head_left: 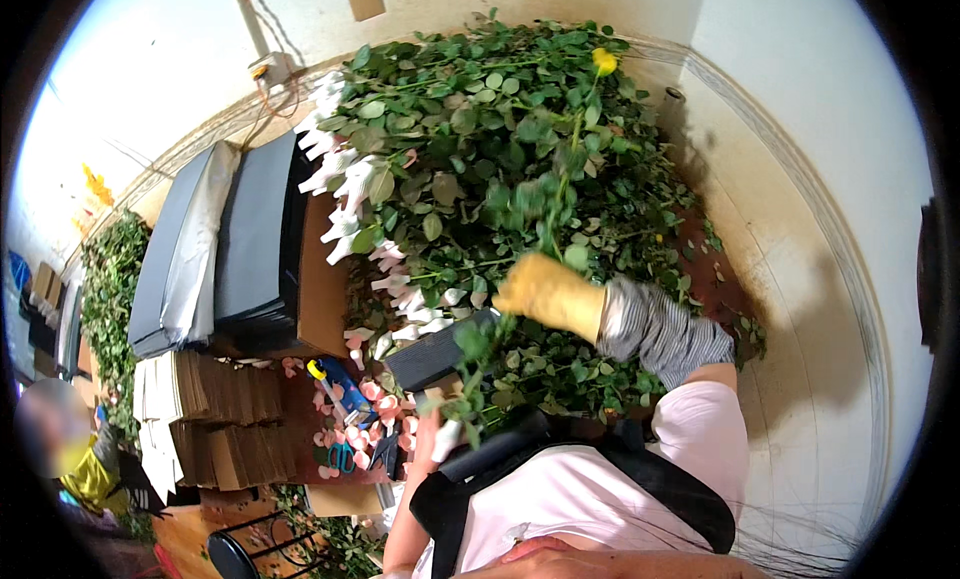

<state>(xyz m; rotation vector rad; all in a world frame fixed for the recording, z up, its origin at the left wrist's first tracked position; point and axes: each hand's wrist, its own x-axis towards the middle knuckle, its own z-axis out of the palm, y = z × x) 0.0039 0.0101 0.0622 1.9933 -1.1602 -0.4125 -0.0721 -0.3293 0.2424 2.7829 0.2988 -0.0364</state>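
"What could have gone wrong?"

"On the left, a white-capped bud (447,441) beside the left hand (428,434) could have bruised, had that hand pressed hard; I couldn't tell what its fingers did. Further right, the right hand (518,290), gloved and apparently curled around the leafy stem (479,345), could have snapped it by tugging."

"Where was the stem, and how did it point?"

"Over the bench (712,267), inside its near edge; its long axis slanted from there toward the far right corner. Blur hid which way its flower end faced."

Blurred leafy stem (538,203), left hand (427,431) partly hidden
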